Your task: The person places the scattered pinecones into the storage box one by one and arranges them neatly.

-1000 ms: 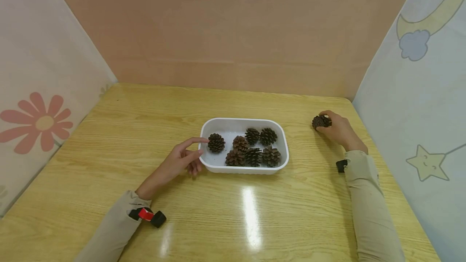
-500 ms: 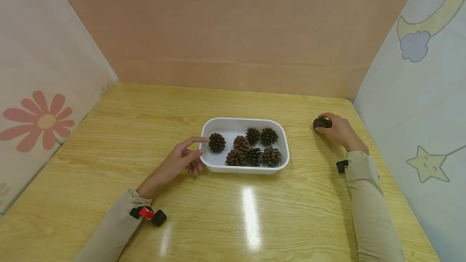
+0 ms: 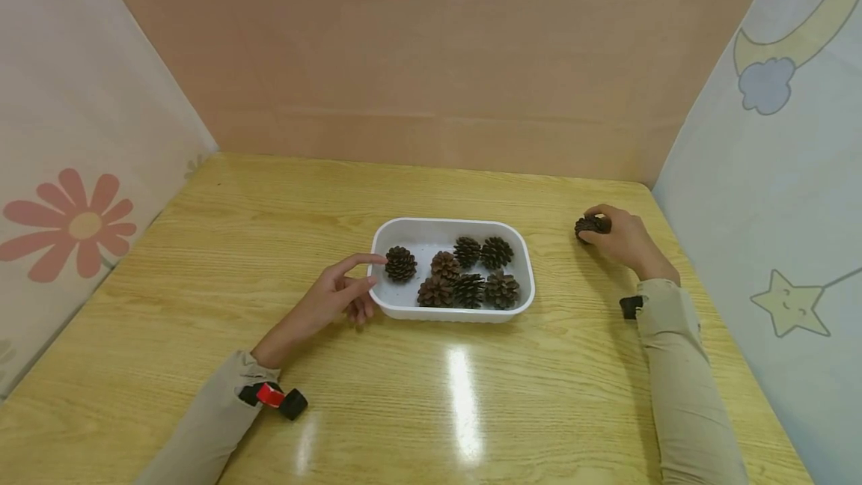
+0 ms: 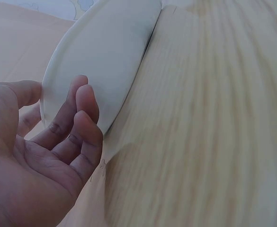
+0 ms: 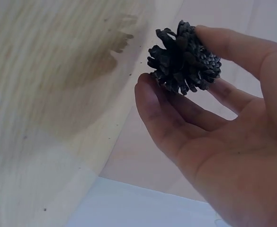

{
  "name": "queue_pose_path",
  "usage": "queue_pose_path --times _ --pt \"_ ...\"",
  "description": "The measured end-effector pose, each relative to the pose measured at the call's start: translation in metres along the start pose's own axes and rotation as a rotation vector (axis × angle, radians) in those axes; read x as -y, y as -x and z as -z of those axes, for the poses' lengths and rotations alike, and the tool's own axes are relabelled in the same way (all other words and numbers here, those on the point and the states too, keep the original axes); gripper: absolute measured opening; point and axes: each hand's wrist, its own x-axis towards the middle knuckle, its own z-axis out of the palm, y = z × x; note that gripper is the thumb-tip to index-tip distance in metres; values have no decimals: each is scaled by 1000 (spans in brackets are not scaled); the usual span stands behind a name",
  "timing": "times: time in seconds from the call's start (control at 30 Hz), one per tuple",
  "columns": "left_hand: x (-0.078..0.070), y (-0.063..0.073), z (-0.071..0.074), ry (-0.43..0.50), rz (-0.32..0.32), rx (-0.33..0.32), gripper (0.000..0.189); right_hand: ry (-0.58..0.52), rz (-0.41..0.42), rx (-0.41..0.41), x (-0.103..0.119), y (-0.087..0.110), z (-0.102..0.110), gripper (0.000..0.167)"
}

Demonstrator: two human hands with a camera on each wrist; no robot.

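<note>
My left hand (image 3: 337,294) holds the left end of a white plastic tub (image 3: 451,315), its index finger reaching over the rim. In the left wrist view the thumb meets the rim (image 4: 44,90), while other fingers are bent by the tub's outer wall. A brown pine cone (image 3: 400,265) lies in the tub near that index fingertip; several more pine cones (image 3: 468,290) cluster in its right half. Far to the right, my right hand (image 3: 625,240) pinches another pine cone (image 5: 183,61) between thumb and fingers. The right wrist view shows its dark, spread scales.
All this is on a light wood-grain table (image 3: 283,200). A tan panel (image 3: 438,58) stands along the back edge. Printed fabric walls rise on both sides, with a red flower (image 3: 84,224) on the left and a star (image 3: 791,302) on the right.
The pine cone in my right hand has turned and shifted slightly to the left. My left hand and the tub stay in place.
</note>
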Motion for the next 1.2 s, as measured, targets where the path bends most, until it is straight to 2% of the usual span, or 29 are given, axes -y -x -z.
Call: queue_pose_path --times 0.23,0.57,0.9,1.2 --pt "0 0 0 3 2 -3 40 -38 29 -27 15 4 5 48" --pt "-1 0 0 -6 -4 1 40 -25 96 -88 39 7 7 47" --pt "1 0 1 -17 -19 3 39 -28 136 -103 62 10 7 46" --pt "0 -1 0 -11 -14 6 39 -41 216 -124 81 12 2 44"
